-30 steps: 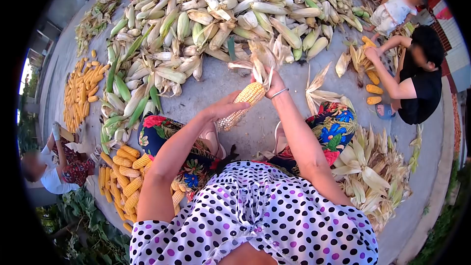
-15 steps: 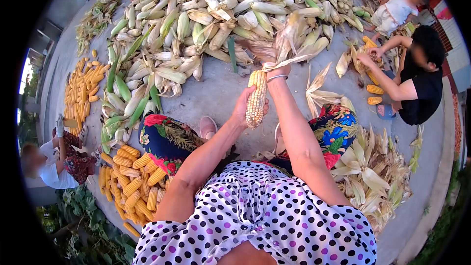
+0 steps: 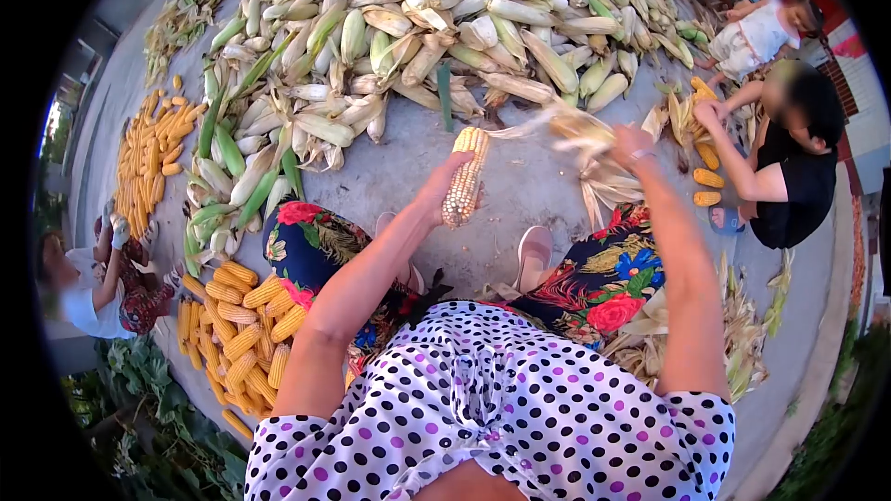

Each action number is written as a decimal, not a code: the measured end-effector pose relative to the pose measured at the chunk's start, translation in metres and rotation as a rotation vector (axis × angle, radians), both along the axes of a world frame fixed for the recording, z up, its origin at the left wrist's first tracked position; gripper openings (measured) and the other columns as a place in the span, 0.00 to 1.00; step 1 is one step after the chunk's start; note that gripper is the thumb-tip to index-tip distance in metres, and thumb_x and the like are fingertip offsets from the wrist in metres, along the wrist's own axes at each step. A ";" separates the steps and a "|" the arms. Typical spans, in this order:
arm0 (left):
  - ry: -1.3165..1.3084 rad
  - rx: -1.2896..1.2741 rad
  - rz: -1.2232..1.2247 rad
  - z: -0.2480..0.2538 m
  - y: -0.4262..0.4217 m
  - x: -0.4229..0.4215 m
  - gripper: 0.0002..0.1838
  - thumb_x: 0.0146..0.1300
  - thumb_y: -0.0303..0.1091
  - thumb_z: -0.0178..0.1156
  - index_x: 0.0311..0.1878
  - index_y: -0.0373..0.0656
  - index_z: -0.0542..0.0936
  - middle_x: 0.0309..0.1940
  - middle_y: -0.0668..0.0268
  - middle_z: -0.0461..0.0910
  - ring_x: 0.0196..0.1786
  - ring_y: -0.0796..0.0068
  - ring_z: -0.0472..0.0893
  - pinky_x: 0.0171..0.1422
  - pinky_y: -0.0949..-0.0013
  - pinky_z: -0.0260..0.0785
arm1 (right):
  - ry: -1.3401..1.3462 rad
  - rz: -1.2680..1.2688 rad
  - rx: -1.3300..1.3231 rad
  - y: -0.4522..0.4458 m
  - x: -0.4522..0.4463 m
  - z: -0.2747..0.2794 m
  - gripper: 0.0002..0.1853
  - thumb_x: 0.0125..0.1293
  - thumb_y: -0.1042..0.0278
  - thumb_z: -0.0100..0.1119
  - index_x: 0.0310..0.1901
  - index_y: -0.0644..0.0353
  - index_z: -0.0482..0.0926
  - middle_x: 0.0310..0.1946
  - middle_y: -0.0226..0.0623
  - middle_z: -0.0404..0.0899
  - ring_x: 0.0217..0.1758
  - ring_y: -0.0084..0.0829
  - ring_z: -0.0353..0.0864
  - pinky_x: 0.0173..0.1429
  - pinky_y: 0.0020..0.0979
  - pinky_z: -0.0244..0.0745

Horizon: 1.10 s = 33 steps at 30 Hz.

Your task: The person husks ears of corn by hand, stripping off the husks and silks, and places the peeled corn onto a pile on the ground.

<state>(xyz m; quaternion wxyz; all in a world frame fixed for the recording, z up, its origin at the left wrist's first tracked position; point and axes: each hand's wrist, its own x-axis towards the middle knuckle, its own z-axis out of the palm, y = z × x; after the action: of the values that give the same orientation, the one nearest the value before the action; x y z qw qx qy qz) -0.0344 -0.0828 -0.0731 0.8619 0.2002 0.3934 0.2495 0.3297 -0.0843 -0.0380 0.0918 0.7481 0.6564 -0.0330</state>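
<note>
My left hand is wrapped round a bare ear of corn, its pale yellow kernels showing, held upright with a slight tilt in front of me. Out to the right, my right hand is closed on a bunch of dry corn husk, which is blurred by motion. A thin strand of husk stretches from the bunch toward the top of the ear. Beneath the right hand, more peeled husk lies on the concrete.
A big heap of unhusked corn spreads ahead. Bare yellow ears are piled by my left knee, and another pile of ears lies farther left. Discarded husks are at my right. A person in black sits at the right, handling corn.
My right hand has pulled away from the ear to the right, taking the husk with it. My left hand, with the ear, has shifted slightly left.
</note>
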 end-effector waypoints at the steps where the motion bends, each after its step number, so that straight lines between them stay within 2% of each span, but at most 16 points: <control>1: -0.011 -0.002 0.020 0.002 0.003 -0.006 0.22 0.58 0.50 0.56 0.41 0.39 0.71 0.24 0.58 0.75 0.21 0.67 0.78 0.22 0.66 0.74 | -0.069 -0.073 -0.133 -0.020 0.029 0.004 0.20 0.52 0.53 0.60 0.41 0.59 0.79 0.37 0.48 0.81 0.42 0.46 0.80 0.47 0.44 0.75; 6: -0.007 0.030 0.024 0.013 0.015 -0.028 0.22 0.58 0.50 0.56 0.41 0.38 0.71 0.24 0.58 0.75 0.22 0.67 0.77 0.23 0.67 0.74 | -0.272 -0.183 -0.462 -0.220 0.236 -0.040 0.21 0.51 0.52 0.62 0.41 0.60 0.80 0.42 0.49 0.79 0.46 0.45 0.79 0.49 0.43 0.73; 9: -0.048 0.058 -0.022 0.014 0.020 -0.020 0.21 0.59 0.49 0.56 0.41 0.37 0.71 0.23 0.58 0.75 0.22 0.67 0.78 0.23 0.66 0.74 | -0.213 -0.414 -0.705 -0.308 0.293 -0.043 0.18 0.54 0.54 0.58 0.38 0.62 0.80 0.39 0.51 0.79 0.43 0.45 0.79 0.46 0.43 0.72; 11: -0.103 0.059 -0.067 0.015 0.020 -0.005 0.21 0.60 0.49 0.55 0.41 0.37 0.71 0.23 0.57 0.75 0.21 0.66 0.77 0.23 0.66 0.74 | -0.152 -0.442 -0.716 -0.301 0.300 -0.052 0.17 0.56 0.55 0.56 0.35 0.63 0.80 0.37 0.52 0.79 0.41 0.45 0.79 0.44 0.43 0.72; 12: -0.129 0.061 -0.091 0.016 0.019 0.003 0.21 0.60 0.49 0.55 0.42 0.37 0.71 0.23 0.57 0.75 0.21 0.66 0.77 0.23 0.66 0.74 | -0.112 -0.395 -0.660 -0.276 0.294 -0.062 0.17 0.57 0.56 0.55 0.34 0.63 0.80 0.36 0.52 0.78 0.41 0.45 0.79 0.43 0.43 0.72; 14: -0.110 0.035 -0.127 0.025 0.013 0.021 0.21 0.60 0.49 0.55 0.42 0.37 0.72 0.24 0.56 0.76 0.22 0.66 0.77 0.22 0.66 0.73 | 0.009 -0.073 -0.253 -0.191 0.271 -0.087 0.17 0.59 0.57 0.53 0.31 0.65 0.80 0.34 0.54 0.78 0.39 0.44 0.79 0.41 0.44 0.71; 15: -0.098 0.021 -0.138 0.030 0.008 0.028 0.21 0.60 0.49 0.55 0.42 0.37 0.72 0.24 0.56 0.76 0.22 0.66 0.77 0.22 0.66 0.73 | 0.036 0.083 -0.030 -0.143 0.209 -0.058 0.16 0.59 0.58 0.52 0.31 0.64 0.80 0.32 0.53 0.78 0.38 0.43 0.80 0.40 0.42 0.71; 16: -0.134 0.008 -0.152 0.034 0.004 0.034 0.21 0.60 0.49 0.55 0.42 0.38 0.72 0.24 0.55 0.76 0.22 0.66 0.77 0.22 0.66 0.73 | 0.366 -0.019 0.047 -0.106 0.132 -0.011 0.14 0.60 0.58 0.55 0.36 0.62 0.81 0.33 0.48 0.80 0.40 0.41 0.81 0.42 0.37 0.74; 17: -0.169 -0.005 -0.163 0.037 -0.001 0.040 0.21 0.60 0.49 0.55 0.42 0.38 0.72 0.25 0.55 0.76 0.22 0.65 0.77 0.22 0.66 0.73 | 0.753 0.040 0.212 -0.083 0.093 -0.013 0.16 0.61 0.60 0.57 0.48 0.58 0.78 0.42 0.41 0.80 0.41 0.36 0.81 0.45 0.33 0.75; 18: -0.203 -0.018 -0.173 0.042 -0.005 0.043 0.21 0.60 0.49 0.55 0.42 0.38 0.72 0.25 0.54 0.76 0.22 0.65 0.77 0.22 0.67 0.73 | 0.867 0.067 0.159 -0.063 0.040 0.006 0.23 0.61 0.61 0.58 0.59 0.51 0.72 0.54 0.37 0.74 0.43 0.33 0.81 0.48 0.30 0.76; 20: -0.275 -0.020 -0.199 0.053 -0.012 0.046 0.22 0.61 0.49 0.53 0.44 0.38 0.72 0.26 0.54 0.76 0.23 0.65 0.77 0.23 0.69 0.73 | 0.920 0.226 0.110 -0.048 -0.056 0.064 0.28 0.59 0.61 0.62 0.62 0.44 0.69 0.59 0.36 0.69 0.38 0.27 0.78 0.47 0.28 0.75; 21: -0.297 -0.024 -0.203 0.059 -0.017 0.047 0.22 0.62 0.50 0.52 0.45 0.37 0.72 0.27 0.54 0.76 0.24 0.66 0.77 0.24 0.70 0.73 | 1.004 0.330 0.179 -0.040 -0.080 0.056 0.27 0.59 0.60 0.62 0.61 0.48 0.69 0.57 0.34 0.72 0.31 0.24 0.75 0.42 0.24 0.75; 23: -0.304 -0.002 -0.212 0.064 -0.020 0.047 0.25 0.63 0.51 0.50 0.49 0.36 0.71 0.27 0.54 0.76 0.23 0.66 0.76 0.24 0.72 0.72 | 1.372 0.276 0.205 -0.025 -0.111 0.039 0.26 0.62 0.58 0.59 0.61 0.54 0.70 0.46 0.35 0.79 0.25 0.21 0.73 0.34 0.21 0.74; 26: -0.320 -0.007 -0.184 0.070 -0.021 0.040 0.25 0.63 0.51 0.49 0.48 0.36 0.71 0.28 0.54 0.76 0.23 0.66 0.76 0.24 0.72 0.72 | 1.678 0.042 0.279 -0.013 -0.123 0.024 0.18 0.66 0.61 0.54 0.54 0.61 0.74 0.32 0.30 0.80 0.19 0.12 0.65 0.22 0.16 0.62; 29: -0.274 0.058 -0.210 0.074 -0.023 0.042 0.24 0.63 0.50 0.48 0.48 0.36 0.71 0.28 0.56 0.76 0.24 0.67 0.76 0.25 0.72 0.72 | 2.288 -0.436 0.473 -0.009 -0.145 0.032 0.14 0.67 0.57 0.51 0.32 0.59 0.76 0.20 0.24 0.72 0.14 0.14 0.57 0.17 0.20 0.53; 33: -0.302 0.034 -0.214 0.066 -0.023 0.047 0.23 0.63 0.50 0.48 0.47 0.36 0.71 0.28 0.55 0.76 0.24 0.66 0.76 0.24 0.70 0.72 | 2.364 -0.585 0.357 0.001 -0.135 0.027 0.19 0.69 0.53 0.45 0.20 0.46 0.58 0.14 0.18 0.56 0.13 0.14 0.48 0.16 0.19 0.40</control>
<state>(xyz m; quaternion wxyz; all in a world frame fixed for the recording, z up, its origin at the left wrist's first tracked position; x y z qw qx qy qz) 0.0122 -0.1058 -0.0068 0.9293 0.2157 0.2317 0.1902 0.1943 -0.0831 -0.0114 -0.6735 0.3792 0.1389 -0.6191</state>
